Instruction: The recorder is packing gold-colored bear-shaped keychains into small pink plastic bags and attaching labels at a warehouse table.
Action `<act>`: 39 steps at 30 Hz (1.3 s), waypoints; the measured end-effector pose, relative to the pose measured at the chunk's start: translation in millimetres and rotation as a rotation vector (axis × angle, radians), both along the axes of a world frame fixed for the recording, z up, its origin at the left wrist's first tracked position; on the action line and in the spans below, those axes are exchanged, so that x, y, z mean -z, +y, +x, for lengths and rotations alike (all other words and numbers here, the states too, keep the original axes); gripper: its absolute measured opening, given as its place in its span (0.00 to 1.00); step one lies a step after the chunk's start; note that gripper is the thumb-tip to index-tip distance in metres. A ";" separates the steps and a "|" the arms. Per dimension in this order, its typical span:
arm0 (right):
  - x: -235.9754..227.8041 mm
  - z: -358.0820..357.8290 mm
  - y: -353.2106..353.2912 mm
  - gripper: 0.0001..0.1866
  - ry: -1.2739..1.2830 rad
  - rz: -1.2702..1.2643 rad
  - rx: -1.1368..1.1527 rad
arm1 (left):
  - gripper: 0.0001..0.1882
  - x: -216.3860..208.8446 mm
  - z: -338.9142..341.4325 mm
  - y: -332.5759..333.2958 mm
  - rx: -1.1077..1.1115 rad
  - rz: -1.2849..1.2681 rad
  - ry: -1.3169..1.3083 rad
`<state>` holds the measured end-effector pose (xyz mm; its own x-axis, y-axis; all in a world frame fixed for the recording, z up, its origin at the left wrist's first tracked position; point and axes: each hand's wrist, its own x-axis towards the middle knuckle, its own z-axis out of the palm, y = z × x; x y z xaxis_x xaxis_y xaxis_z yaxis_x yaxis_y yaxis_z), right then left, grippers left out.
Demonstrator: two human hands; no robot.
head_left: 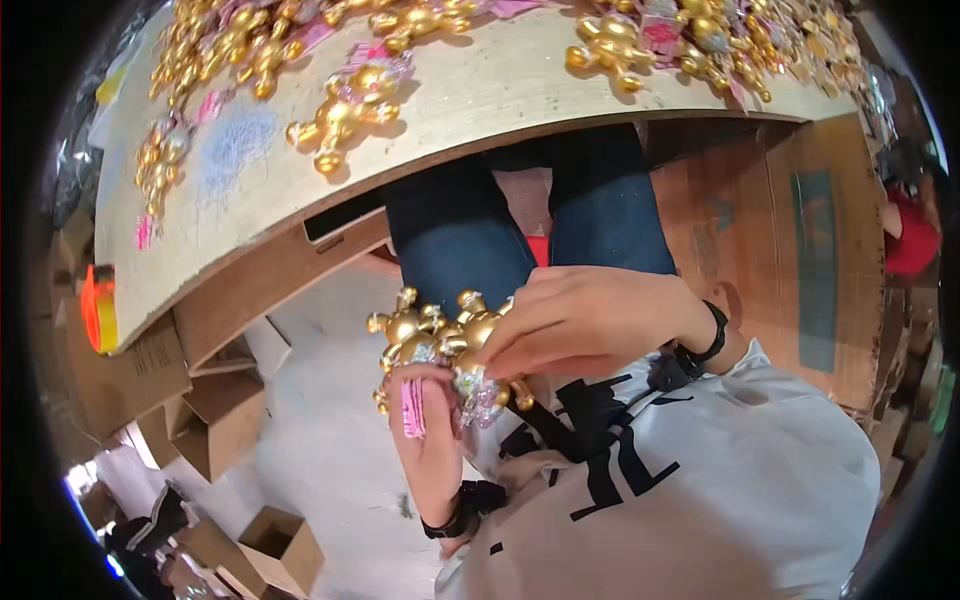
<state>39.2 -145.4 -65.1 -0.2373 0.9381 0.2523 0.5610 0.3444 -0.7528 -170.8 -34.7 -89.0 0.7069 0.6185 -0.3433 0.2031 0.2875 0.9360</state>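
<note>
Over my lap, my left hand [428, 405] is closed round a bunch of small shiny gold figures [405, 325] with rounded, balloon-like limbs. A pink tag [413, 408] and some clear, glittery wrapping [478, 395] stick out by its fingers. My right hand [590, 315] reaches across from the right, its fingers bent down against the same bunch. Those fingertips are partly hidden, so what exactly they pinch does not show. Each wrist has a black band.
On the pale worktable [440, 95] in front lie piles of similar gold figures [345, 115] with pink tags. An orange tape roll [98, 308] hangs at its left corner. Cardboard boxes [280, 550] stand on the floor at left; a large carton [770, 250] is at right.
</note>
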 end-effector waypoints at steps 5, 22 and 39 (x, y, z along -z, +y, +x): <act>-1.4 6.5 -11.6 0.20 -0.022 0.023 0.117 | 0.06 -10.6 -5.6 3.4 0.077 0.018 -0.091; -31.8 -38.8 35.7 0.32 -0.388 0.452 0.203 | 0.30 -23.8 8.2 3.1 0.082 -0.135 -0.390; -18.4 70.6 228.2 0.03 -0.577 0.464 0.350 | 0.26 -61.1 29.8 41.3 -0.248 -0.672 -0.527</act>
